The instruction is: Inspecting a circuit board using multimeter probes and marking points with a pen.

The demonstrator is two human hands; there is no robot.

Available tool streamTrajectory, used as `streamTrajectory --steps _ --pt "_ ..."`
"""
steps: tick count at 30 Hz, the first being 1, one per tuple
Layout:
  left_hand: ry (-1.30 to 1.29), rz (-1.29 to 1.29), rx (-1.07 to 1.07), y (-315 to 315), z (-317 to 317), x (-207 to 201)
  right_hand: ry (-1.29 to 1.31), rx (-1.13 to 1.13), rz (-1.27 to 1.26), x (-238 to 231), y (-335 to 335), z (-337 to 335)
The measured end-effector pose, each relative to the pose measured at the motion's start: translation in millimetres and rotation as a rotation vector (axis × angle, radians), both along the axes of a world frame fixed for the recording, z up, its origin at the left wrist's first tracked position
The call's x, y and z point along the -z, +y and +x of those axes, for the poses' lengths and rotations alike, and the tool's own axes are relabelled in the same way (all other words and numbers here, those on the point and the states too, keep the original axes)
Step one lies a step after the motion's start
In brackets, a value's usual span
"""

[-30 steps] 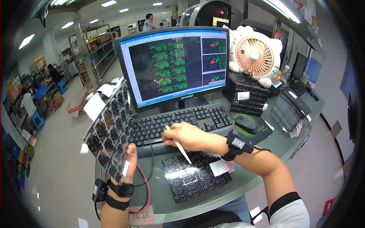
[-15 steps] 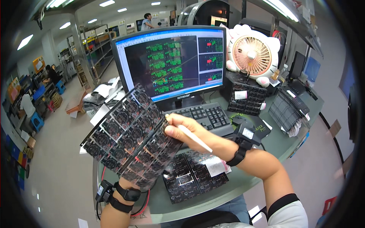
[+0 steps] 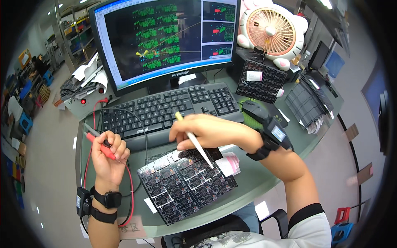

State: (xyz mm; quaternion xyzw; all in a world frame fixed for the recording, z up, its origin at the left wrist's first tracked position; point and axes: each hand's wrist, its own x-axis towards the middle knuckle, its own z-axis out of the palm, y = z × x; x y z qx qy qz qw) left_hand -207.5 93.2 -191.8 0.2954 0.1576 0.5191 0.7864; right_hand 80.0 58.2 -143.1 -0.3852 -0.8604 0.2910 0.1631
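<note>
My left hand (image 3: 108, 159), at the left of the desk, is closed around a red test probe (image 3: 107, 152) and a dark grey test probe (image 3: 92, 131). Over the upper part of a black circuit board panel (image 3: 182, 188), my right hand (image 3: 202, 129) grips a white pen-like stick (image 3: 201, 149) with a yellowish end. That stick slants down to the right above the panel; whether it touches is unclear. The panel lies flat near the front edge, partly over another dark board. A pink-and-white paper label (image 3: 228, 164) sticks out at its right.
Behind my hands are a black keyboard (image 3: 157, 111) and a monitor (image 3: 157, 37) with green board layouts. A mouse (image 3: 254, 109) sits to the right. Further back stand an upright board panel (image 3: 260, 84), a pink-and-white fan (image 3: 271, 31) and stacked boards (image 3: 308, 101). Red and black leads run along the left.
The panel my left hand held up now lies on the desk. That hand now holds the probes at the left. My right hand has left the panel's edge, and the view has tilted down.
</note>
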Motion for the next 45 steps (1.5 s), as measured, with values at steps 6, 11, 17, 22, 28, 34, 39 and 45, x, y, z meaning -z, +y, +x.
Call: streamTrajectory --steps 6,11,17,22,28,34,39,45 --pt "0.075 0.216 0.019 -15.3 13.1 -11.7 0.254 0.167 0.239 8.2 -33.6 27.0" --pt "0.294 0.550 0.366 -37.0 21.3 -13.0 0.375 0.191 0.007 20.8 -68.6 45.7" --pt "0.613 0.830 0.678 -41.4 27.6 -12.3 0.321 0.198 0.158 35.7 -69.8 56.4" --pt "0.668 0.854 0.661 -39.1 26.6 -10.4 0.469 0.037 0.207 39.7 -76.7 47.2" --pt "0.697 0.840 0.675 -39.4 28.1 -18.2 0.559 -0.042 0.187 43.4 -83.9 40.1" --pt "0.700 0.842 0.682 -31.9 29.1 -14.8 0.555 -0.020 0.143 45.5 -79.0 44.0" --pt "0.593 0.868 0.705 -33.0 25.1 -10.5 0.536 -0.044 0.134 44.9 -81.5 43.5" --pt "0.705 0.895 0.555 -39.9 25.3 -9.1 0.534 -0.035 0.159 43.9 -89.3 42.7"
